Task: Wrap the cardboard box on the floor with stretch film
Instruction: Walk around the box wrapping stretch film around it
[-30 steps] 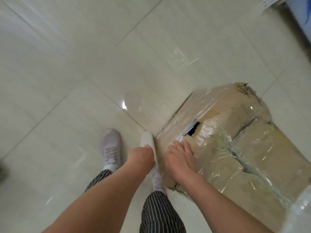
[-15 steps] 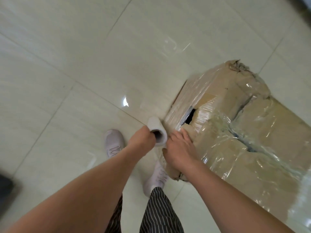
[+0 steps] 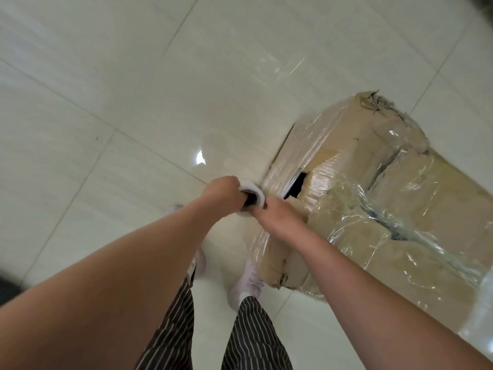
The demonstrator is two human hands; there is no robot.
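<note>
A worn cardboard box (image 3: 378,188) lies on the tiled floor at the right, covered in layers of clear stretch film, with a dark hole near its close corner. My left hand (image 3: 222,193) grips the white stretch film roll (image 3: 253,198) just left of that corner, the roll's dark core facing me. My right hand (image 3: 274,216) reaches over the box's near corner and touches the roll's end; its fingertips are partly hidden. Film stretches from the roll onto the box's side.
Glossy pale floor tiles (image 3: 133,102) spread to the left and behind the box. My feet in light shoes (image 3: 249,284) and striped trousers (image 3: 248,335) stand right beside the box's near corner. A dark object sits at the far left edge (image 3: 8,285).
My left hand has lifted the roll up beside the box corner. My right hand has left the box top and moved to the roll's end. The view has tilted towards the box.
</note>
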